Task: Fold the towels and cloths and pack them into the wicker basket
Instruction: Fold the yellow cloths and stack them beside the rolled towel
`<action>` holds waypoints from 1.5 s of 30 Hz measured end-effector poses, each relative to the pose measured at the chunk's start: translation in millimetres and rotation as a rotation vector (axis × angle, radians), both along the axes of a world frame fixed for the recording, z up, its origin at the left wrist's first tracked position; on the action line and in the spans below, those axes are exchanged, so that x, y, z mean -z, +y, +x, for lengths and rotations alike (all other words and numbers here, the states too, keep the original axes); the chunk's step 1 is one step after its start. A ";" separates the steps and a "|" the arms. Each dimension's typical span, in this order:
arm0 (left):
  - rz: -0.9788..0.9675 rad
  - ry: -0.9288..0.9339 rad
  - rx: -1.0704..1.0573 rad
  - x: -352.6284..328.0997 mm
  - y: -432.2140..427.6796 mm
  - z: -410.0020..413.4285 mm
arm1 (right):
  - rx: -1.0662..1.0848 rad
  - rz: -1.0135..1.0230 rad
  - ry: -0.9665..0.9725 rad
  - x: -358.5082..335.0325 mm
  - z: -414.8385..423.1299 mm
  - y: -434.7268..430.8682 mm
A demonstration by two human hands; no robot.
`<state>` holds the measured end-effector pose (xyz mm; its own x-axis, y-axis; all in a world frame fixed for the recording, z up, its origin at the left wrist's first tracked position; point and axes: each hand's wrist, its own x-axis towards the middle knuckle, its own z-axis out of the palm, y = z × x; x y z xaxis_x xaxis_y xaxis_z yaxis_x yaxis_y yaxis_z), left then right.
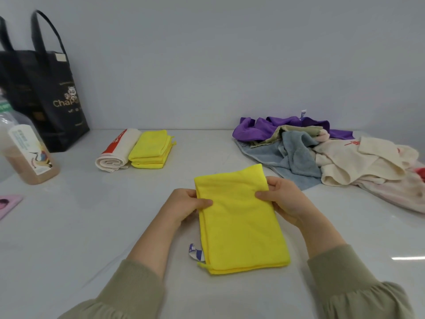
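At the far left edge a pink flat item (9,204) is lying on the white table (92,226), and behind it a clear plastic bottle (27,153) with brown contents is standing beside a black tote bag (46,95) that is leaning against the wall. Further right, a rolled cream towel with a red band (117,153) is lying just beside, and touching, a stack of folded yellow cloths (150,149). In the middle, the left hand (184,207) is pinching the left edge of a folded yellow cloth (241,222), thumb on top, while the right hand (285,199) is pinching the opposite edge the same way. The cloth is lying flat on the table between the two hands, a small white and purple label (195,250) sticking out at its near left corner. To the right, a purple cloth (257,128), a blue towel (296,157) and a cream towel (358,162) are lying in a loose unfolded heap.
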<state>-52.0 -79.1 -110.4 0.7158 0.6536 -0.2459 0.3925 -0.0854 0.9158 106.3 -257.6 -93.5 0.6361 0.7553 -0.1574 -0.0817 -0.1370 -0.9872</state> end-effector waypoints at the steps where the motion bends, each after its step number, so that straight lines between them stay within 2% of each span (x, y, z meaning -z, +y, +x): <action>1: 0.029 0.015 -0.003 0.2 -0.5 -0.2 | 0.018 -0.069 -0.142 -1.1 0.0 -1.4; 3: 0.135 0.024 -0.009 -0.4 -3.4 0.6 | 0.061 -0.206 -0.405 -3.8 0.0 -3.7; 4: 0.196 0.030 -0.030 -0.7 -5.1 1.2 | 0.076 -0.238 -0.455 -4.7 0.3 -4.5; 7: 0.326 0.017 -0.076 -3.9 -10.5 1.6 | 0.083 -0.296 -0.406 -5.5 2.1 -5.5; 9: 0.313 -0.028 -0.089 -5.1 -13.9 2.6 | 0.059 -0.294 -0.287 -7.7 0.1 -4.5; 13: 0.102 -0.184 -0.115 -8.2 -19.6 4.1 | 0.035 -0.148 -0.013 -5.7 -1.7 0.9; 20: -0.203 -0.382 -0.154 -4.5 -15.7 11.6 | 0.080 0.054 0.089 4.8 0.4 8.6; 25: -0.509 -0.490 -0.212 -2.7 -11.8 7.3 | 0.110 0.167 0.214 9.9 -2.0 13.7; 28: -0.527 -0.434 -0.231 1.2 -8.6 1.9 | 0.139 0.178 0.304 10.2 -5.4 14.3; 31: -0.402 -0.324 -0.131 6.3 -9.8 -2.5 | 0.092 0.062 0.148 11.2 -11.7 10.1; 34: -0.292 -0.301 -0.037 8.5 -10.8 -7.7 | 0.050 -0.028 -0.039 12.4 -19.7 6.3; 41: -0.332 -0.358 0.153 3.1 -8.5 -14.2 | -0.063 -0.018 -0.037 9.6 -22.8 -3.4; 45: -0.199 -0.285 0.175 5.3 -6.2 -13.1 | -0.068 -0.168 -0.309 16.5 -26.5 -5.2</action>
<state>-65.1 -85.4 -115.6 0.8702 0.4751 -0.1305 0.1148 0.0620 0.9914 79.8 -262.8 -110.0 0.6222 0.7775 -0.0910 0.2318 -0.2940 -0.9273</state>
